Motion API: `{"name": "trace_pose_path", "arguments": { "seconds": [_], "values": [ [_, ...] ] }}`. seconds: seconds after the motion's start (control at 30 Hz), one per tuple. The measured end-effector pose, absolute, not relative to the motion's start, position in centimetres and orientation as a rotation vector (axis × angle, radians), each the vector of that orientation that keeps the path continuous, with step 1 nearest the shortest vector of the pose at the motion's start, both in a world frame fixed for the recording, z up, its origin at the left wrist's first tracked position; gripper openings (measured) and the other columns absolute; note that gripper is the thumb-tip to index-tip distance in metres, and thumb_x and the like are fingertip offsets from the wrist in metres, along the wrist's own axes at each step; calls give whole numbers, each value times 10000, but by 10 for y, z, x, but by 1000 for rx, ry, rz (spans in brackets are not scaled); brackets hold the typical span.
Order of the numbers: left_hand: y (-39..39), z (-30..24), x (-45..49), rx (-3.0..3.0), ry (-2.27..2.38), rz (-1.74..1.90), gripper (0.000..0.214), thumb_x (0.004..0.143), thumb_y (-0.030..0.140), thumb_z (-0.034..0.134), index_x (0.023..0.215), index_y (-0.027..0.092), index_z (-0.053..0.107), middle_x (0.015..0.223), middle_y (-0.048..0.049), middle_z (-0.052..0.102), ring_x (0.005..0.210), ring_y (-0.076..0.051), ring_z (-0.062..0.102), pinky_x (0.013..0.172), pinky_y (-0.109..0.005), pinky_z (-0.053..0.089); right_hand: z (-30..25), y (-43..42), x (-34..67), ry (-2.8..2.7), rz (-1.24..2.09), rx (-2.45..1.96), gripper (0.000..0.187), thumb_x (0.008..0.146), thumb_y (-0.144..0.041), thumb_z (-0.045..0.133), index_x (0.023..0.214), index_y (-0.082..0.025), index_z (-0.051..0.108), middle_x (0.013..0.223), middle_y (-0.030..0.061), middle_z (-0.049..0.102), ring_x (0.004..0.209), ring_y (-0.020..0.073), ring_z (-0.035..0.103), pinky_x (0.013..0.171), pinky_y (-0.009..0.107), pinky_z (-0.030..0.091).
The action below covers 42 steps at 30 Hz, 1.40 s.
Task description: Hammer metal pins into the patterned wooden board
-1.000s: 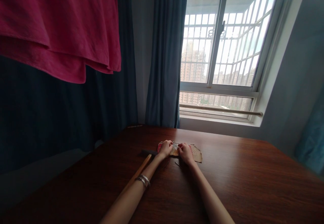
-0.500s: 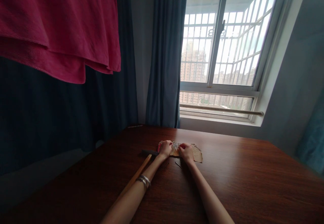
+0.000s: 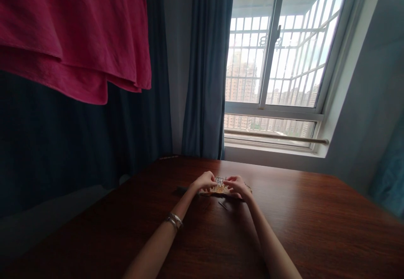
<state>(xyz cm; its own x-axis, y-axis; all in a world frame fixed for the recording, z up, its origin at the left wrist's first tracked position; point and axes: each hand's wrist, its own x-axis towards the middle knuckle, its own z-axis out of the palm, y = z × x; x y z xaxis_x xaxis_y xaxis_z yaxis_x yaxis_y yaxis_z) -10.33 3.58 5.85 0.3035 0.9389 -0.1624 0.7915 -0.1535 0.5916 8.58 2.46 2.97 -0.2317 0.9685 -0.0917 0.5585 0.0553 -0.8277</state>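
My left hand (image 3: pixel 205 181) and my right hand (image 3: pixel 237 185) meet over the far middle of the dark wooden table (image 3: pixel 315 220). Between them they pinch a small tan piece studded with shiny metal pins (image 3: pixel 220 185), held slightly above the tabletop. Both hands have their fingers curled closed on its ends. A silver bracelet (image 3: pixel 174 220) sits on my left wrist. One thin dark nail (image 3: pixel 222 205) lies on the table just below my right hand. The dark head of a hammer (image 3: pixel 180 190) shows left of my left hand; my forearm hides its handle.
A window with a white grille (image 3: pixel 277 60) is beyond the table, with blue curtains (image 3: pixel 205 68) to its left. Red cloth (image 3: pixel 72 30) hangs at the upper left. The table's left edge runs diagonally toward me.
Both hands have risen a little and drawn the tan piece up off the table. My left forearm has shifted over the hammer's handle, which showed before.
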Motion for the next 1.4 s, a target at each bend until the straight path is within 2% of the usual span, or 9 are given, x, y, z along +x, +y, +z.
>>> {"name": "trace_pose_path", "arguments": {
  "seconds": [0.2,0.4,0.6,0.7,0.8,0.93,1.07,1.13,1.4],
  "values": [
    [26,69,-111,1779,1191,-323,203,543,289,722,559,118,615,513,-37,601,486,-156,573,458,-248,453,47,13,89,-2254,1348,-1590,218,827,-313,530,953,-140,572,905,25,605,735,124,583,640,300,503],
    [23,62,-102,1834,1294,-470,231,478,296,754,486,128,596,465,-36,583,440,-158,557,423,-241,445,44,4,70,-2401,1337,-1681,242,834,-314,517,1013,-157,556,1003,42,586,823,150,579,698,332,500],
    [26,56,-103,1846,1337,-489,266,429,319,774,515,131,607,505,-25,595,439,-159,554,401,-234,425,38,7,69,-2391,1266,-1715,235,834,-314,519,986,-139,557,916,30,601,733,121,586,630,297,509],
    [29,54,-104,1932,1371,-298,276,525,382,715,571,132,607,525,-22,593,465,-161,559,429,-235,425,33,13,71,-2296,1086,-1704,257,836,-335,511,1003,-145,557,958,35,597,778,141,586,665,319,507],
    [36,50,-102,2110,1576,168,242,654,376,607,648,135,608,625,-40,625,590,-169,594,527,-232,439,26,23,68,-2113,763,-1679,283,841,-346,497,1054,-165,541,1056,50,569,881,174,569,745,365,488],
    [48,37,-94,2102,1850,747,270,713,266,551,945,130,575,884,-76,647,822,-166,599,686,-217,431,10,34,59,-1905,420,-1567,323,844,-329,494,1134,-186,494,1164,74,514,973,195,535,812,413,460],
    [54,17,-88,2048,1786,850,431,728,203,541,1145,114,476,898,-61,654,849,-140,598,757,-199,416,-12,39,50,-1862,314,-1460,307,840,-326,502,1110,-178,510,1130,69,534,947,187,546,796,404,468],
    [56,8,-86,2036,1776,859,418,731,172,530,1145,121,492,896,-51,659,840,-132,599,766,-195,415,-22,41,48,-1855,291,-1426,293,840,-326,503,1089,-173,521,1109,65,545,933,182,552,788,397,472],
    [58,-8,-86,2160,1665,1002,187,743,181,530,857,140,673,867,-55,671,793,-132,593,749,-211,426,-37,46,51,-1783,267,-1371,274,845,-324,494,1072,-176,532,1092,61,555,906,170,559,772,381,479]
  ]
}}
